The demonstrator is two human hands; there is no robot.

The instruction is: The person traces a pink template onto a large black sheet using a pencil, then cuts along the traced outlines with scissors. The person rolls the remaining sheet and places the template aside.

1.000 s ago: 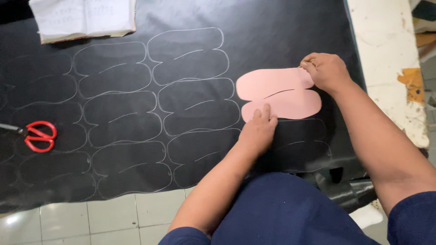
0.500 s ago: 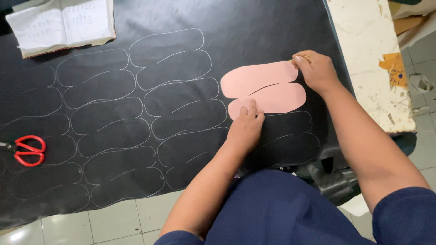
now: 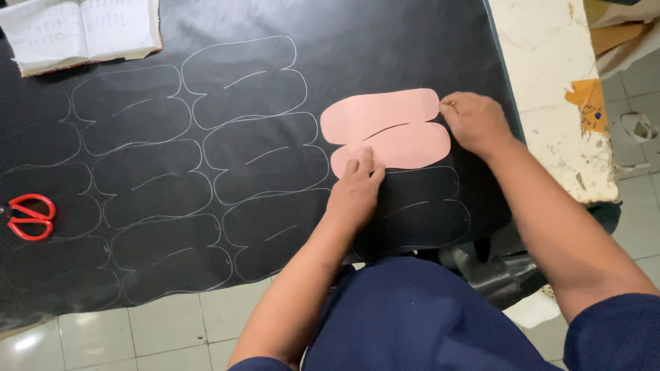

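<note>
On the black sheet (image 3: 385,41) spread over the counter, a pink paper template (image 3: 395,127) is pinned flat by the left hand (image 3: 357,189), whose extended fingers are pressed on its near edge with nothing clasped. The right hand (image 3: 474,120) is set against the template's right end; whether its grip is closed on anything cannot be told. Chalk outlines (image 3: 206,158) are seen left of the left hand, red scissors (image 3: 29,216) far beyond them, and an open notebook (image 3: 82,31) at the far left corner.

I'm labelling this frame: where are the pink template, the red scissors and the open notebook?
pink template (image 3: 395,113), head view, on its upper lobe.
red scissors (image 3: 27,216), head view, on the handle loops.
open notebook (image 3: 117,27), head view, on the right page.
</note>
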